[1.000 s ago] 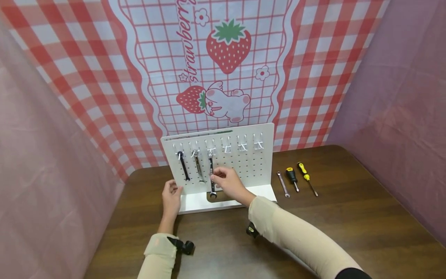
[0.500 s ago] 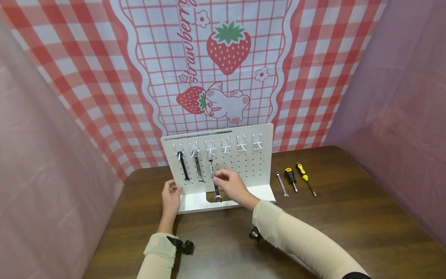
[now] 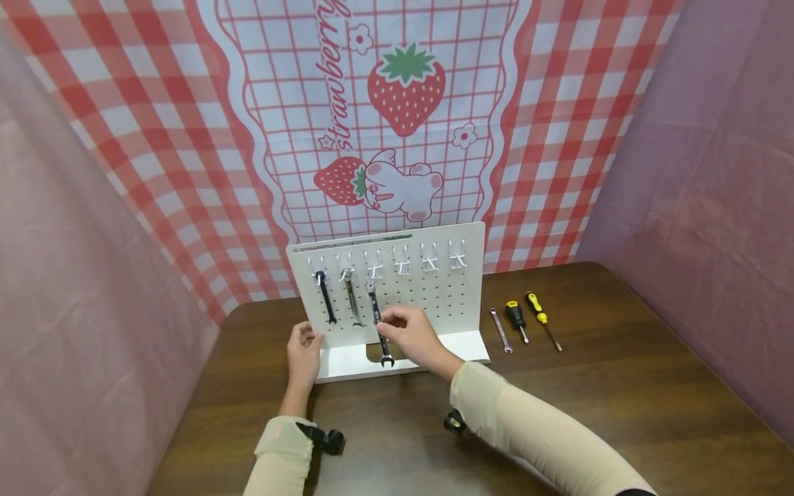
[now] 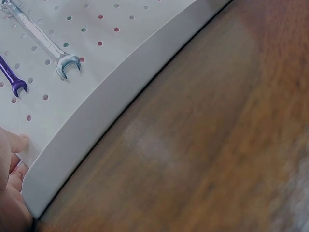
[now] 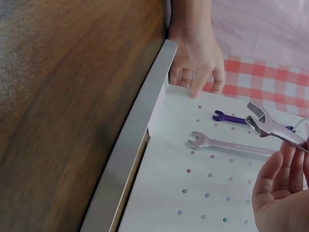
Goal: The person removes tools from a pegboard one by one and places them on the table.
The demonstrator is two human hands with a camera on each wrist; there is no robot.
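Observation:
My right hand (image 3: 414, 336) pinches a silver combination wrench (image 3: 378, 324) by its shank, in front of the white pegboard (image 3: 428, 296). The wrench hangs slightly tilted, open end down; its ring end lies just below the third hook (image 3: 374, 267). In the right wrist view its open jaw points toward the board's foot. At the board's lower left edge my left hand (image 3: 304, 351) grips the side, thumb on the front face and fingers behind. A dark purple wrench (image 3: 326, 297) hangs on the first hook. Another silver wrench (image 3: 352, 297) hangs on the second.
Right of the board lie a small wrench (image 3: 501, 331), a stubby yellow-black screwdriver (image 3: 515, 315) and a longer yellow-black screwdriver (image 3: 541, 315) on the brown wooden table (image 3: 620, 386). Three bare hooks, one being the rightmost hook (image 3: 457, 258), run along the board's right half. A checked cloth (image 3: 558, 138) stands behind.
The wrench in my right hand has come down a little, its ring end dropping from hook level to below the hook. My left hand stays on the board's edge.

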